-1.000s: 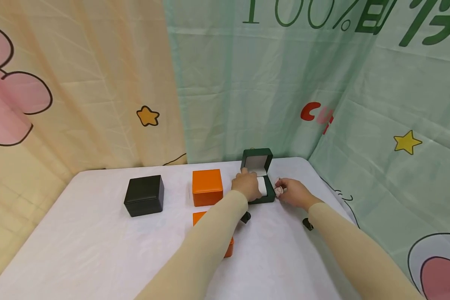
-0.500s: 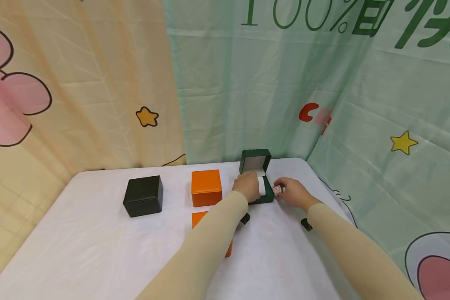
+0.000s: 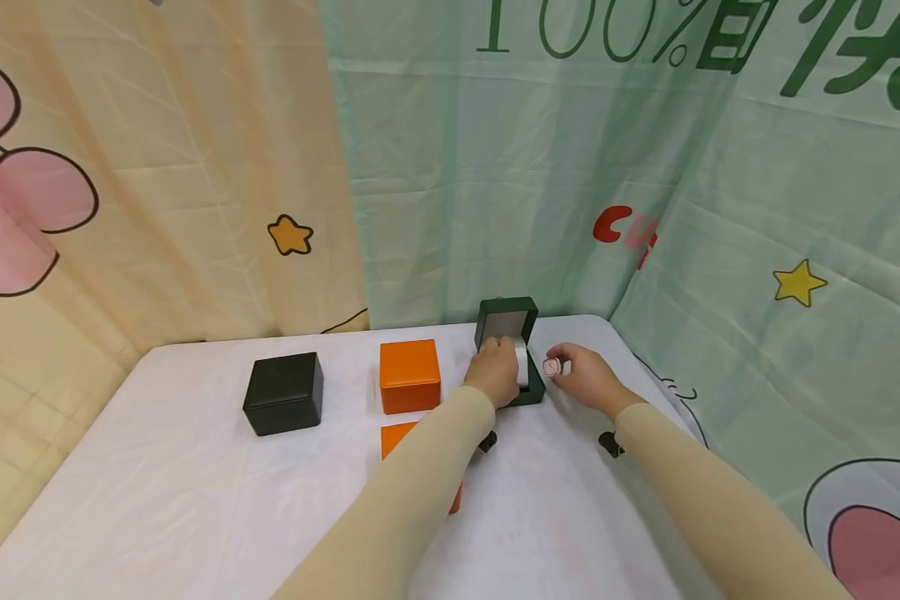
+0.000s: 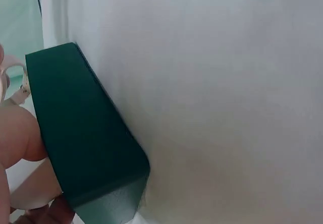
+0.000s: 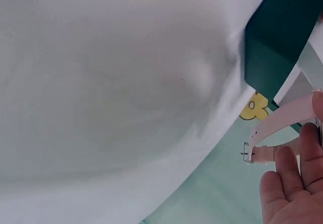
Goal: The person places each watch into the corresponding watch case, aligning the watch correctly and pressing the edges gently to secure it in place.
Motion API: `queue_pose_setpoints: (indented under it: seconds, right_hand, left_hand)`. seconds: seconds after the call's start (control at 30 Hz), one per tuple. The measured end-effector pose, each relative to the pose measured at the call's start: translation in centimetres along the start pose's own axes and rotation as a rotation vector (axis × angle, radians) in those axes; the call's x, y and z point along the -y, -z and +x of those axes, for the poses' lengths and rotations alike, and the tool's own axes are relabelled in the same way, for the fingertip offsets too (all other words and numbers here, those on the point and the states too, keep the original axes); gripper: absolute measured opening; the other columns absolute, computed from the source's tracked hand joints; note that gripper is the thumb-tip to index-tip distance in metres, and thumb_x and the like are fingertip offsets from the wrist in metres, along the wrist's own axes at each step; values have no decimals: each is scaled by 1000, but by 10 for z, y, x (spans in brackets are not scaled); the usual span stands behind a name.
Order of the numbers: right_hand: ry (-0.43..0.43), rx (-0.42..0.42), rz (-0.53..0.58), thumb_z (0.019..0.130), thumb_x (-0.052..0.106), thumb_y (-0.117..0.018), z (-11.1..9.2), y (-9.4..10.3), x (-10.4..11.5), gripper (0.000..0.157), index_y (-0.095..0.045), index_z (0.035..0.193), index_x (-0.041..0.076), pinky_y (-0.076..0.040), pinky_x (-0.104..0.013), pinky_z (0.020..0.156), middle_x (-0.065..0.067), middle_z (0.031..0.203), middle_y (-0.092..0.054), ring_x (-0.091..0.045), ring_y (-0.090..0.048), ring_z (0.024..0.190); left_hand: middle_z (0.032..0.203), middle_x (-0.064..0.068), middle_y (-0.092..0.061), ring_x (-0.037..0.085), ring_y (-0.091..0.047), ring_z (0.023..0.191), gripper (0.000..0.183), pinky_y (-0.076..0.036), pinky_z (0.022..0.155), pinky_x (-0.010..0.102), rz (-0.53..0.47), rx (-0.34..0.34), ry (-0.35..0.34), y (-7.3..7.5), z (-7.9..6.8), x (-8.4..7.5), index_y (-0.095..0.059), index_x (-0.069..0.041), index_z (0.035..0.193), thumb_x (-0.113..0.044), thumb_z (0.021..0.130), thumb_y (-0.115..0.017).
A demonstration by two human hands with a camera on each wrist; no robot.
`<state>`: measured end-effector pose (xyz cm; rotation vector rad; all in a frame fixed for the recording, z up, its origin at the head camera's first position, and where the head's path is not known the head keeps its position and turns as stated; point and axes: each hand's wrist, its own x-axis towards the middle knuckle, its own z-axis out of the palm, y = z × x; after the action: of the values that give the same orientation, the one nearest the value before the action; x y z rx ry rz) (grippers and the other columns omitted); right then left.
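A dark green watch box [image 3: 528,397] stands at the back of the table with its lid [image 3: 508,320] raised. My left hand [image 3: 493,372] reaches into it and grips the white cushion [image 3: 522,365], which stands up above the box's rim. In the left wrist view, the fingers lie behind the green box wall [image 4: 86,128], partly hidden by it. Just right of the box, my right hand [image 3: 587,380] pinches a wristwatch [image 3: 552,367] with a pale pink strap. The right wrist view shows its strap [image 5: 285,118] buckled into a loop, close beside the box.
An orange box [image 3: 410,375] stands left of the green one. A second orange box [image 3: 399,437] is nearer, largely hidden by the left sleeve. Farther left sits a black box [image 3: 283,393]. White cloth covers the table [image 3: 195,500]; printed curtains hang behind and to the right.
My left hand has drawn the white cushion slightly upward in the box. The right hand has lifted the wristwatch a little, and its dial now faces the head camera more.
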<state>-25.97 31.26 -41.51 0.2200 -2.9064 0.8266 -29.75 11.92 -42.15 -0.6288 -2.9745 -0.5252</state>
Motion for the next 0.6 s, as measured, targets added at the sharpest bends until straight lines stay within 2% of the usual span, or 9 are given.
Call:
queue_pose_setpoints:
  seconds: [0.23,0.43,0.6]
  right_hand:
    - [35,-36,22,97,11,-73,-4,1,8,34,-65,129,2,-50,-57,104,-18,120,-70,-41,-63,119]
    - [59,-50,31,98,12,-72,-6,2,13,34,-65,130,1,-49,-61,109,-17,121,-71,-40,-63,123]
    - [73,-63,34,98,11,-73,-5,2,17,34,-65,130,1,-49,-60,110,-17,122,-71,-39,-63,124]
  left_hand:
    - [134,18,-52,26,-68,95,67,-61,94,37,-169,4,65,8,0,0,-47,-1,141,-18,89,-85]
    - [145,18,-46,26,-67,94,71,-61,96,37,-262,11,79,19,-1,3,-41,-4,147,-19,91,-83]
    - [149,17,-43,26,-65,101,76,-60,98,39,-342,10,92,26,-1,6,-39,-8,151,-20,91,-83]
